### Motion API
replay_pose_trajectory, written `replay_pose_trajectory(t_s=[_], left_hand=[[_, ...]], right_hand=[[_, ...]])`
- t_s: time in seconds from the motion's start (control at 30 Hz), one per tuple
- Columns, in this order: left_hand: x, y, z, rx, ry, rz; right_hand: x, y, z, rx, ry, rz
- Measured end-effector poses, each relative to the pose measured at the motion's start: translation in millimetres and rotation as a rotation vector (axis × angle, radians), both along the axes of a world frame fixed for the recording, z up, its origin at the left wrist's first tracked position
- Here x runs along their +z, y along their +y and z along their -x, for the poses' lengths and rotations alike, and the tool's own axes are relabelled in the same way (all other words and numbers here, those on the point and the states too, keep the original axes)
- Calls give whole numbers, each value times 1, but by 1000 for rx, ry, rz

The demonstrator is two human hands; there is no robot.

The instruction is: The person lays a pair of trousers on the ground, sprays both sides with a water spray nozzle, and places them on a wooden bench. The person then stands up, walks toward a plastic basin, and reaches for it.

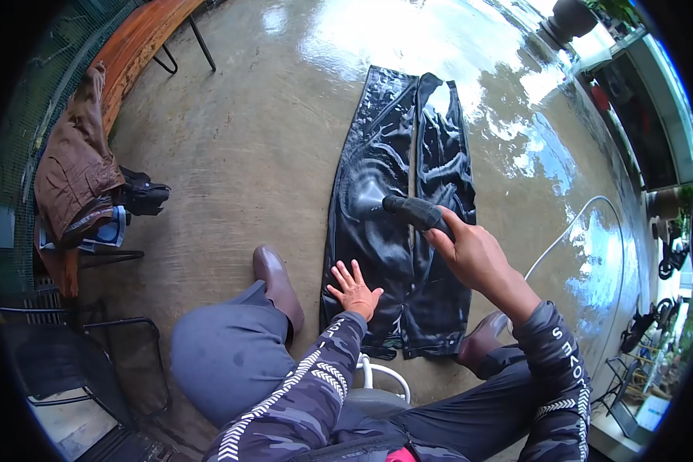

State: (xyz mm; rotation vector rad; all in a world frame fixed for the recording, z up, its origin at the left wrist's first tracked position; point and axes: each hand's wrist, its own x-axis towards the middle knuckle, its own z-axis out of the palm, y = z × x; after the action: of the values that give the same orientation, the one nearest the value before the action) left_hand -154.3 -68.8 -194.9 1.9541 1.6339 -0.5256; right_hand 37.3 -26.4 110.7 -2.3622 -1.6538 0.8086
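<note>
Black trousers (373, 258) are laid out on the wet concrete floor (215, 154), waist end nearest the person, a boot (277, 281) being set to either side; a black nozzle (417, 213) is held over them by the right hand (473, 252), fingers clamped around it; the cloth near the waist is touched by the left hand (355, 293), fingers spread apart; a white hose (599, 198) is looped at right.

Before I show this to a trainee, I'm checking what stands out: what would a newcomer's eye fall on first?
Probably the glossy black trousers, spread on the concrete floor in the middle of the view. Next, the right hand holding a dark nozzle over them, and the left hand splayed on them near the waist end. At the left, a brown jacket draped on the orange bench may also draw a look.
</note>
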Motion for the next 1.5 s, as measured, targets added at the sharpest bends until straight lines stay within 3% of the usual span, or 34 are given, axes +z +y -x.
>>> replay_pose_trajectory(t_s=[0.47, 0.63, 1.03, 1.27, 1.33, 1.5], left_hand=[[2, 3, -4, 3, 4, 41], [1, 4, -4, 6, -3, 51], [1, 3, -4, 4, 11, 49], [-7, 1, -4, 11, -12, 43], [-8, 0, -4, 13, -20, 28], [-12, -1, -3, 9, -17, 22]], right_hand=[[-20, 3, -4, 15, -11, -9], [-7, -5, -5, -33, 0, -217], [46, -31, 10, 152, 75, 250], [41, -28, 16, 130, 158, 108], [37, -28, 15, 28, 219, -87], [48, -23, 4, 18, 102, -3]])
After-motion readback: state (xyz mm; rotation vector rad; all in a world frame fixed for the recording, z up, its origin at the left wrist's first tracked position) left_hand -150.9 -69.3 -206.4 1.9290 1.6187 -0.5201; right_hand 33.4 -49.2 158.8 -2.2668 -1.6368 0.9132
